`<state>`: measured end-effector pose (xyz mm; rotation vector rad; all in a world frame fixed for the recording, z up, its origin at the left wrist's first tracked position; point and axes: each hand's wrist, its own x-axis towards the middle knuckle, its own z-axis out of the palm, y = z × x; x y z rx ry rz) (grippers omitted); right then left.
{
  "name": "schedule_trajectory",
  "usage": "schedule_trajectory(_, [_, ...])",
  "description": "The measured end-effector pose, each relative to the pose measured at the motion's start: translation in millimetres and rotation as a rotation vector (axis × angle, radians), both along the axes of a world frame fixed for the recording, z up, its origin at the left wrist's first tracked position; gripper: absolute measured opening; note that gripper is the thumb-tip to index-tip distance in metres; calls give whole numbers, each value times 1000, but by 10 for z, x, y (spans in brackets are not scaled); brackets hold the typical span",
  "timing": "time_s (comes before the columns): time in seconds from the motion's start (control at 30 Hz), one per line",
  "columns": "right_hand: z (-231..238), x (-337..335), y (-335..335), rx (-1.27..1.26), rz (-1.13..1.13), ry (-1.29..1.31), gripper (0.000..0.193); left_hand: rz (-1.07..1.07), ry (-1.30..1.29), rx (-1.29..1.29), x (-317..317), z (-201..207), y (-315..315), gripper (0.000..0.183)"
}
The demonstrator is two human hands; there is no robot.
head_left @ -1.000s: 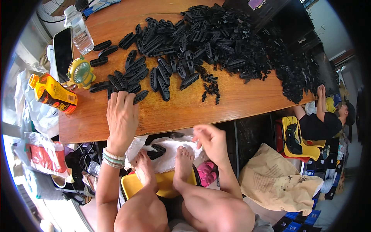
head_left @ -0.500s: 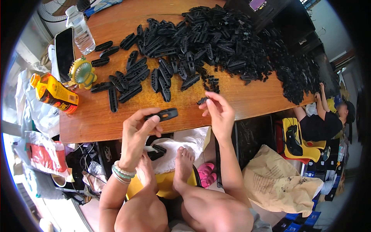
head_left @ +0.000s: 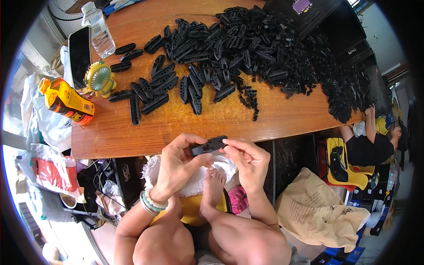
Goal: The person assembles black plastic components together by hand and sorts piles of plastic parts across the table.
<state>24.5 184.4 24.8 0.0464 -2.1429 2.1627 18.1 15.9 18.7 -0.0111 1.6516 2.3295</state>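
Note:
My left hand [head_left: 176,165] pinches a long black plastic part [head_left: 206,147] with an opening in its middle, just off the table's near edge. My right hand [head_left: 251,164] is closed at the right end of that part. Its thumb and fingertips press a small black piece against it, mostly hidden by the fingers. Beyond my hands, several similar long black parts [head_left: 154,104] lie on the wooden table [head_left: 176,126]. A narrow trail of small black pieces [head_left: 249,99] is strewn to the right of them.
A big heap of black parts [head_left: 247,39] covers the table's back and right. At the left stand a yellow-labelled bottle [head_left: 70,101], a small fan [head_left: 99,78], a phone [head_left: 80,57] and a clear bottle [head_left: 99,33]. A paper sack [head_left: 320,212] and another person [head_left: 371,148] are at the right.
My right hand has brought the small black piece down and left to the long part. My left hand has moved right and slightly down, and both hands now meet at the part.

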Motion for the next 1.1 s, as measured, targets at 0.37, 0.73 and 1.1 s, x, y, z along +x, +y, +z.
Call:
schedule_trajectory(0.37, [-60, 11, -63, 407, -100, 285, 17, -41, -12, -32, 14, 47, -31, 25])
schedule_trajectory(0.73, [-163, 58, -47, 300, 76, -40, 28, 2, -26, -91, 25, 0, -60, 19])
schedule_trajectory(1.1, [-519, 95, 339, 640, 242, -127, 16, 498, 860, -1394, -613, -140, -538, 22])
